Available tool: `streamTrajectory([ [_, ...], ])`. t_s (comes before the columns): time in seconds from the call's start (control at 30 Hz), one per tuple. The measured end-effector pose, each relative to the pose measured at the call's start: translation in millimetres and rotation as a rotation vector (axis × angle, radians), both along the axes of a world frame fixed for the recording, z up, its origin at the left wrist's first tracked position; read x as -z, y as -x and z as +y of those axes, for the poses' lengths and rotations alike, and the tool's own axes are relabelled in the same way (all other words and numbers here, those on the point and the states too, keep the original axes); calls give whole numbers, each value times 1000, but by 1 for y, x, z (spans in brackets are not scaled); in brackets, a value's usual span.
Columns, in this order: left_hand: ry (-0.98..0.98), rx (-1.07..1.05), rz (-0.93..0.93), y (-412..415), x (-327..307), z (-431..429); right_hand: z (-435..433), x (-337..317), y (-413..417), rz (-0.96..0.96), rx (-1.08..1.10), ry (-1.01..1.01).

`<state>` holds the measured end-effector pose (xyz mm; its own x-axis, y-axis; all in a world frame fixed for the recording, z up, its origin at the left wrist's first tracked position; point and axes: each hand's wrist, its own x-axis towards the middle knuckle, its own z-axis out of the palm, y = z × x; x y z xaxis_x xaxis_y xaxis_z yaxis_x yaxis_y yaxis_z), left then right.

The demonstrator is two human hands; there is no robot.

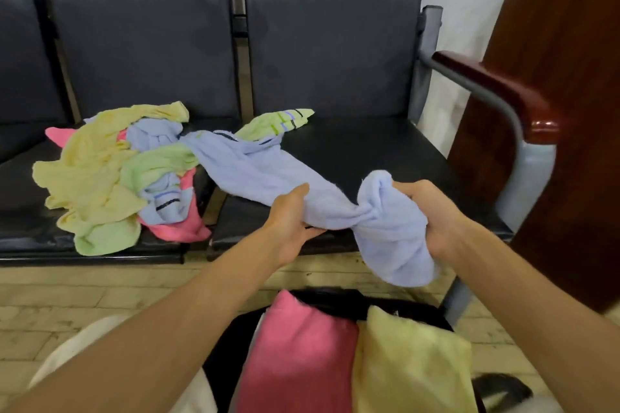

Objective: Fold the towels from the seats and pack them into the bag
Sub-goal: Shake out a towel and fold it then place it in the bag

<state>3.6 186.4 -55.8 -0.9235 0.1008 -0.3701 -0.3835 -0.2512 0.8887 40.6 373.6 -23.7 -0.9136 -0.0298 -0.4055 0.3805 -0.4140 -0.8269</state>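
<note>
black seats (352,147), towel heap (110,174)

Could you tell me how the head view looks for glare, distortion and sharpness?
Head view: a glare spot on the glossy wooden armrest; wide-angle bending of the seat frame toward the right edge; even, soft indoor light; the blue towel is slightly soft, and so are the pink towel and yellow towel at the bottom edge.

We see both hands on a pale blue towel (268,174) stretched over the black seats (362,151): the left hand (292,221) grips its middle, the right hand (432,211) clutches a bunched end. A heap of towels (100,174) lies left. Below, a black bag (335,303) holds a folded pink towel (295,352) beside a yellow towel (409,365).
</note>
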Motion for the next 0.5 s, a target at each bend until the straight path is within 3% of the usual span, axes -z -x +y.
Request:
streamTrajectory([
  [0.17, -62, -186, -75, 3, 6, 3, 3, 0, -5, -12, -375, -241],
  [0.33, -177, -250, -117, 2, -7, -13, 2, 9, -11, 20, -529, -569],
  [0.5, -115, -35, -52, -17, -25, -23, -18, 30, -9, 54, -329, -900],
])
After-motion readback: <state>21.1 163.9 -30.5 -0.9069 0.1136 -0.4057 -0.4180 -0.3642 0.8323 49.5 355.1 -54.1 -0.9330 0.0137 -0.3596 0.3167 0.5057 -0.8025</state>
